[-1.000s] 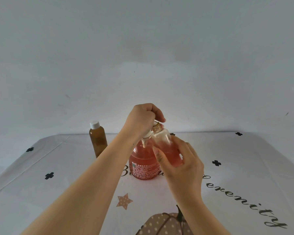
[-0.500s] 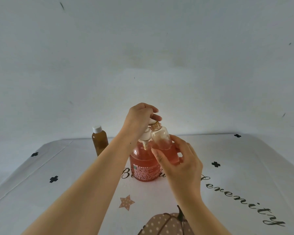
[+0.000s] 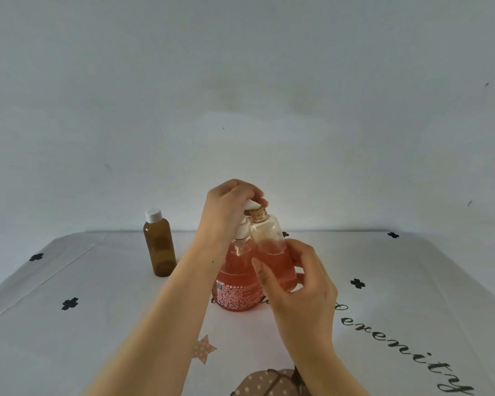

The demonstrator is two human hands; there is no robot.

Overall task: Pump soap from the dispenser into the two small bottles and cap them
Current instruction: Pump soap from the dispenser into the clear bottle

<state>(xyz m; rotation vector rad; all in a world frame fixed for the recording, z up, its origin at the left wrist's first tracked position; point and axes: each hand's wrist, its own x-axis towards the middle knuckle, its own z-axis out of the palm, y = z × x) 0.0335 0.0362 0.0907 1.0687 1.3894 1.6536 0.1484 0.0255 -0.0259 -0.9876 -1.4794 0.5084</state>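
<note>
1. Farthest left, a capped brown bottle (image 3: 159, 247) stands on the tablecloth (image 3: 97, 324), apart from both hands.
2. The left hand (image 3: 226, 207) curls down over the pump head (image 3: 242, 232) of the dispenser (image 3: 235, 287), wrist raised.
3. The right hand (image 3: 300, 290) pinches the tilted clear bottle (image 3: 272, 252), which is partly pink-filled, its neck seemingly under the spout.

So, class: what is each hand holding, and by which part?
The right hand holds the clear small bottle round its lower body. The left hand has its grip on the white pump head of the dispenser, from above.
</note>
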